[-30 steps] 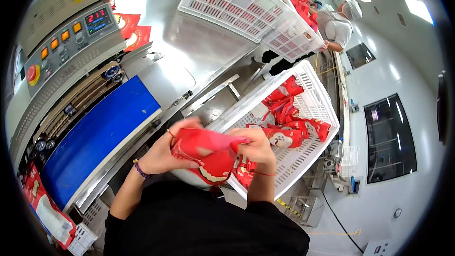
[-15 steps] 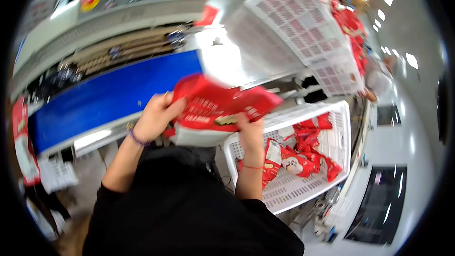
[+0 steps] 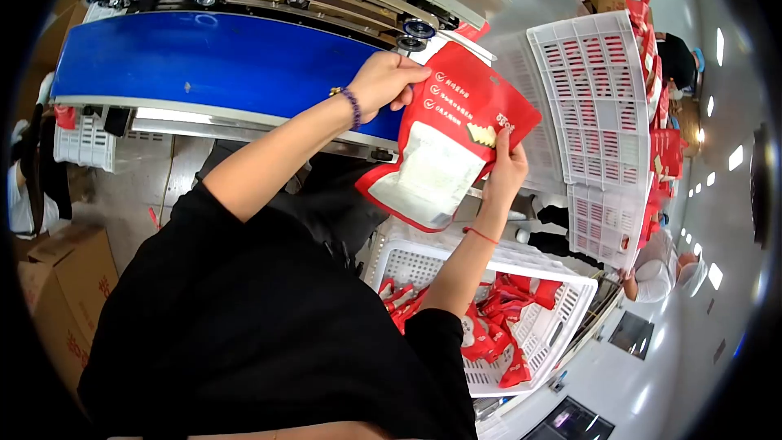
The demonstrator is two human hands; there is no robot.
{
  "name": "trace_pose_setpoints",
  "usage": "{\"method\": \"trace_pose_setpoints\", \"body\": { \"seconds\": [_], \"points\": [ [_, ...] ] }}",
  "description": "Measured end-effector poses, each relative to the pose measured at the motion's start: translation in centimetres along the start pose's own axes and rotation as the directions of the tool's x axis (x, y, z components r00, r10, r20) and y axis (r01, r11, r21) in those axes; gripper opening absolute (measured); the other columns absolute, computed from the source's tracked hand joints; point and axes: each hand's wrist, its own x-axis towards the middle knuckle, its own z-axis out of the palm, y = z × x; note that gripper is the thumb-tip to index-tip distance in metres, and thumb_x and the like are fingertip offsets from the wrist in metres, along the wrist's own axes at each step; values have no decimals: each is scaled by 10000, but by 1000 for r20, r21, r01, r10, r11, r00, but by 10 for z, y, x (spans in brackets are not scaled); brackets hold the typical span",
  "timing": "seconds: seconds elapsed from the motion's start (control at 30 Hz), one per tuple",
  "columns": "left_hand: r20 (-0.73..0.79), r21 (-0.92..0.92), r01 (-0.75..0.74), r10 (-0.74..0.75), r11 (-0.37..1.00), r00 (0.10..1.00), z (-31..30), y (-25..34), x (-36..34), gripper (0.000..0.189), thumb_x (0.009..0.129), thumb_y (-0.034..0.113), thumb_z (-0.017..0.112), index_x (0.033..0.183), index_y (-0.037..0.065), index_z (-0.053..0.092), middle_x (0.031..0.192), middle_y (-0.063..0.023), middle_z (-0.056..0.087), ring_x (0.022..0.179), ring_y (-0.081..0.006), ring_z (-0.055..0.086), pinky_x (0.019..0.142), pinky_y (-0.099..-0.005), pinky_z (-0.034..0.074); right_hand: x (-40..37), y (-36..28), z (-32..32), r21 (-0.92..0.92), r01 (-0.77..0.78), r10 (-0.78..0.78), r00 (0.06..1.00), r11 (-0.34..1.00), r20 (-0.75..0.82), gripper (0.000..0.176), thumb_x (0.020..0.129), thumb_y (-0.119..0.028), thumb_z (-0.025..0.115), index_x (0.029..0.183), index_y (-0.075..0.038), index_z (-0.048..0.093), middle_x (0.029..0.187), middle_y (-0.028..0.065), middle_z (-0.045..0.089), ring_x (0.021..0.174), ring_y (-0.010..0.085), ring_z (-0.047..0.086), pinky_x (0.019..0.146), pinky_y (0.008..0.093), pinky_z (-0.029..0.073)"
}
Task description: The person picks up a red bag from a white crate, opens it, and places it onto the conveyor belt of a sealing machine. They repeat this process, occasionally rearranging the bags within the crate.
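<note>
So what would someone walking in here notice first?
The big red pouch stands out, held up between the left hand at its top corner and the right hand at its side edge. Just behind it runs the bright blue conveyor belt of a machine. Below the hands sits a white slotted crate holding a heap of small red packets.

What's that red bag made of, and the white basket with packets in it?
The red bag looks like thin, glossy plastic film: it shines and bends softly. The white basket seems to be stiff moulded plastic, with a grid of small holes.
</note>
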Motion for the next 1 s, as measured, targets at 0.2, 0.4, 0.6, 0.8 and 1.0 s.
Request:
{"method": "trace_pose_setpoints", "body": {
  "seconds": [0.2,0.4,0.6,0.8,1.0],
  "points": [
    [-134,-22,41,-44,999,990,0,7,16,187,840,124,613,736,-31,604,627,-91,588,432,-126,519,352,-260,363,29,-10,8,42,-8,8,1000,999,-9,222,913,-73,631,1061,13,489,902,166,686,773,144,653,655,235,518],
    [-151,54,13,-5,998,989,-23,20,6,218,884,161,609,859,-56,610,667,-72,593,478,-107,559,346,-237,354,36,-13,34,113,58,-64,997,992,50,232,903,-53,646,903,-59,413,872,157,685,766,104,626,631,215,494],
    [-228,197,-36,82,980,970,-60,34,-14,275,912,199,605,965,-70,634,693,-72,626,455,-92,553,343,-231,348,35,-18,77,-4,5,-5,996,1000,85,290,870,-72,701,809,-98,419,712,-13,560,638,35,504,514,190,366],
    [-199,818,-71,396,571,896,-98,59,-72,362,937,332,545,852,16,699,699,-57,682,546,-135,634,505,-270,475,25,-22,111,-211,-41,61,994,977,86,288,877,-149,700,753,-102,445,729,-3,550,661,74,555,550,217,468],
    [82,713,-555,735,429,673,-38,73,-166,128,912,32,589,878,-31,696,777,-39,641,632,-65,515,540,-192,372,-78,-47,-9,-88,-176,196,816,980,544,398,1021,-364,409,1060,-5,575,1106,172,659,970,249,671,820,345,558]
  ]
}}
